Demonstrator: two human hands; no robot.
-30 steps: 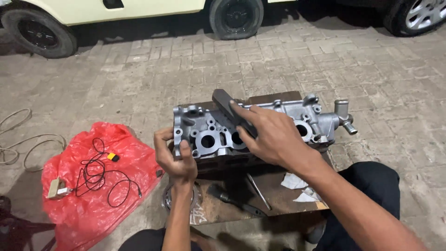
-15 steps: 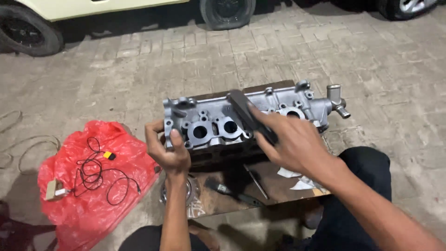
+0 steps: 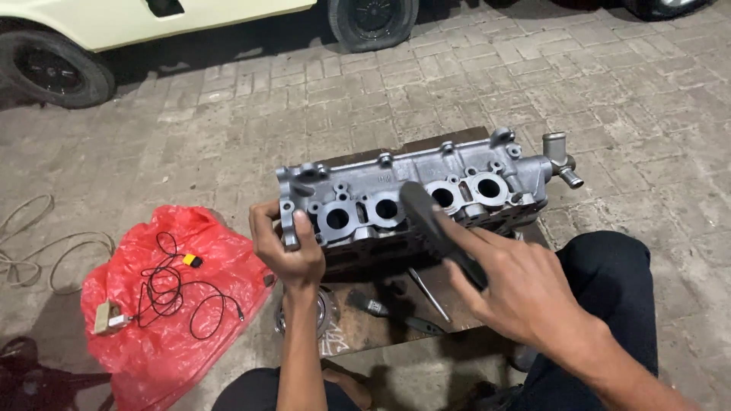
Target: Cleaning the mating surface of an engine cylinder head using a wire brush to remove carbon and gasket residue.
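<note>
a: what is nearest the camera?

b: the person's dark-trousered knees, then two bare forearms reaching forward. the right hand (image 3: 525, 293) is wrapped around a dark flat block (image 3: 440, 228), fingers closed over its near end, index finger laid along the top.

a: has anything changed in the last second?

b: yes. a second ago the block sat higher, across the middle of the metal casting; now it has slid down and toward the person, its far tip resting on the face between two round ports. judging by that, a rubbing stroke along the face is under way.

a: and the other hand?

b: the left hand (image 3: 288, 251) is clamped on the left end of the grey cylinder head (image 3: 415, 194), thumb on the front face, fingers curled behind, wrist bent upward to steady it.

a: where does the casting sit?

b: on a low wooden board (image 3: 381, 323) on paved ground, ports facing the person. a thin metal rod (image 3: 428, 293) lies on the board beneath it.

a: further out?

b: a red plastic bag (image 3: 152, 304) with black wires (image 3: 179, 293) at left, then a pale car (image 3: 114, 23) beyond.
</note>
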